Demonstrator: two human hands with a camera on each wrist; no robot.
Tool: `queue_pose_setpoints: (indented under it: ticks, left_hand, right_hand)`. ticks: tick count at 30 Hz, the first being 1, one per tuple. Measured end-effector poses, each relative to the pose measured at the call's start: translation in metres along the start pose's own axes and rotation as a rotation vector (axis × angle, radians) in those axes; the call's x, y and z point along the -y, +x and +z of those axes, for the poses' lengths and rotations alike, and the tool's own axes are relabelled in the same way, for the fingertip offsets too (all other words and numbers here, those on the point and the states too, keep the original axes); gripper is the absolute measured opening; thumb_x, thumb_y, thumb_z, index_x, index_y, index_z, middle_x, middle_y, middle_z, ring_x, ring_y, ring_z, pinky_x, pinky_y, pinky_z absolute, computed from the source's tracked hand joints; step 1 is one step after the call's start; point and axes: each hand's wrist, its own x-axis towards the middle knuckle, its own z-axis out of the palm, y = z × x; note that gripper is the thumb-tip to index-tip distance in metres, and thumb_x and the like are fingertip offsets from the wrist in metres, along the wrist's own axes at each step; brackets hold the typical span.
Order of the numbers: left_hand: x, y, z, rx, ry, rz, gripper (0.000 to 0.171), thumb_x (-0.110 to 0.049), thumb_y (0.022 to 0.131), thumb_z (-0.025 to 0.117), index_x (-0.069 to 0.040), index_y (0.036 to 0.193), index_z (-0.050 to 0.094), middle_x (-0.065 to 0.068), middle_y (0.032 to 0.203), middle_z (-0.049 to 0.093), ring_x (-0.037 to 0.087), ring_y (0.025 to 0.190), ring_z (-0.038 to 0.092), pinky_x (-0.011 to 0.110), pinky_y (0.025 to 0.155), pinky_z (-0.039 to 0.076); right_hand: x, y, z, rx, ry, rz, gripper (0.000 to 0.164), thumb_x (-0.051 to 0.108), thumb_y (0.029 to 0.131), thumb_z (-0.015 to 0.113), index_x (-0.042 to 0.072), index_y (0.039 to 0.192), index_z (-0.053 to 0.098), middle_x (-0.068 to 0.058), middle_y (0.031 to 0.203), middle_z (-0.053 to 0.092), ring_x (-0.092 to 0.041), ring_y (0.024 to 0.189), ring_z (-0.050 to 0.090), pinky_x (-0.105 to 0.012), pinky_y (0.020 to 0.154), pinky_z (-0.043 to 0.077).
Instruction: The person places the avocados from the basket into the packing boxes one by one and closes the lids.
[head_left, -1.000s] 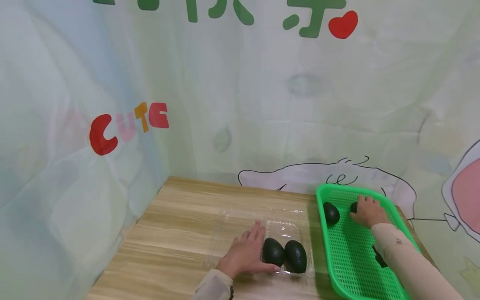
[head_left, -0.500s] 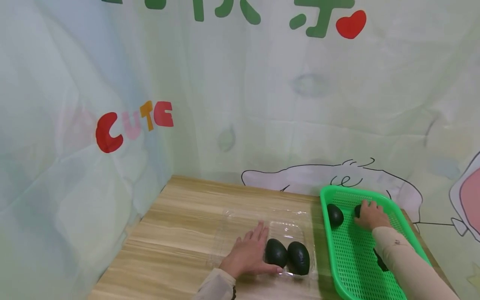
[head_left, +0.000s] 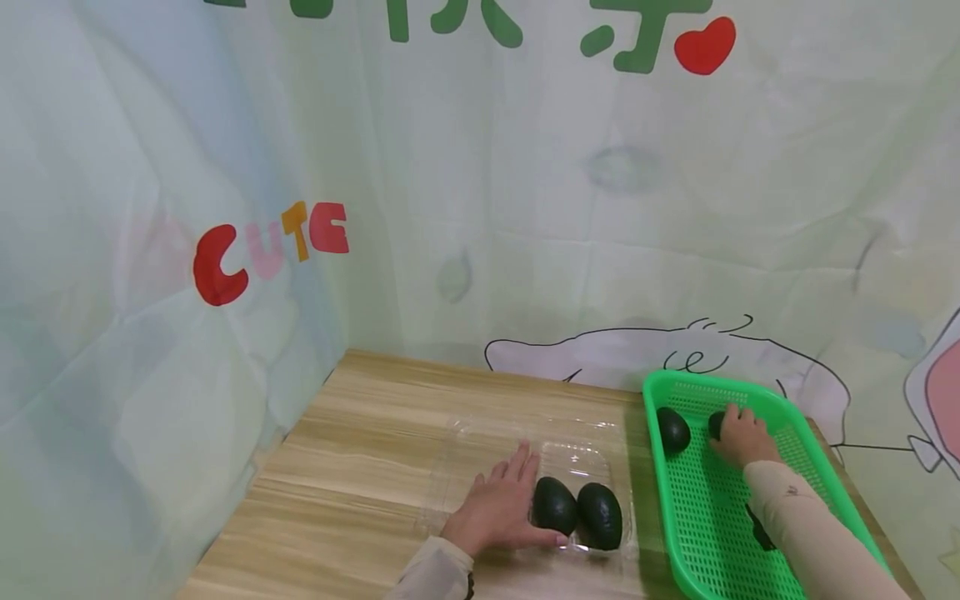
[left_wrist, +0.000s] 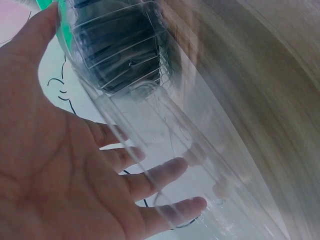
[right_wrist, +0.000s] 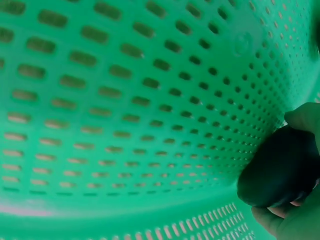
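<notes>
My right hand [head_left: 744, 439] reaches into the far end of a green plastic basket [head_left: 662, 500] and grips a dark avocado [right_wrist: 280, 167], thumb on one side and fingers on the other. Another avocado [head_left: 673, 430] lies to its left, by the basket wall. On the table, my left hand [head_left: 491, 512] rests against a clear plastic clamshell box [head_left: 573, 457], fingers extended along it and thumb along its near edge. Two avocados, a left one [head_left: 555, 507] and a right one [head_left: 600, 517], sit side by side in the box's right part.
The wooden table [head_left: 322, 483] meets a printed cloth backdrop [head_left: 525, 208] at the back and left. The basket stands at the table's right side, close to the box. A black band shows at the right wrist [head_left: 759, 527].
The head view has shifted slightly, so the scene sits a little further right. My right hand stays at the same avocado in the basket, and the left hand keeps its place on the box.
</notes>
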Motion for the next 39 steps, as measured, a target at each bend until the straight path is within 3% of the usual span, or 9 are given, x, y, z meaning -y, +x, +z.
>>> queue_pose_setpoints:
  ticks: [8, 16, 39]
  left_hand:
    - [-0.0012, 0.0011, 0.0014, -0.02, 0.021, 0.005, 0.125, -0.083, 0.072, 0.067, -0.011, 0.163, 0.021, 0.012, 0.17, 0.016, 0.039, 0.143, 0.04, 0.068, 0.107, 0.039]
    - [-0.0016, 0.0019, 0.0014, -0.027, 0.006, 0.009, 0.125, -0.082, 0.072, 0.068, -0.01, 0.162, 0.022, 0.012, 0.17, 0.016, 0.039, 0.143, 0.041, 0.069, 0.106, 0.039]
    - [-0.0031, 0.0004, -0.0023, -0.004, -0.002, -0.009, 0.127, -0.084, 0.07, 0.068, -0.011, 0.162, 0.022, 0.013, 0.17, 0.016, 0.039, 0.144, 0.04, 0.067, 0.108, 0.038]
  right_hand:
    - [-0.0066, -0.0017, 0.0057, 0.01, 0.049, -0.049, 0.071, 0.02, 0.094, 0.069, -0.02, 0.139, 0.031, -0.054, 0.127, 0.038, -0.072, 0.114, 0.041, -0.074, 0.089, 0.043]
    - [-0.0095, -0.0012, 0.0044, 0.025, 0.061, -0.084, 0.072, 0.024, 0.093, 0.071, -0.018, 0.139, 0.034, -0.052, 0.122, 0.045, -0.066, 0.104, 0.053, -0.068, 0.08, 0.05]
    - [-0.0019, -0.0039, 0.0051, 0.044, 0.111, -0.031, 0.074, 0.023, 0.093, 0.069, -0.02, 0.135, 0.028, -0.053, 0.121, 0.039, -0.068, 0.104, 0.051, -0.069, 0.08, 0.05]
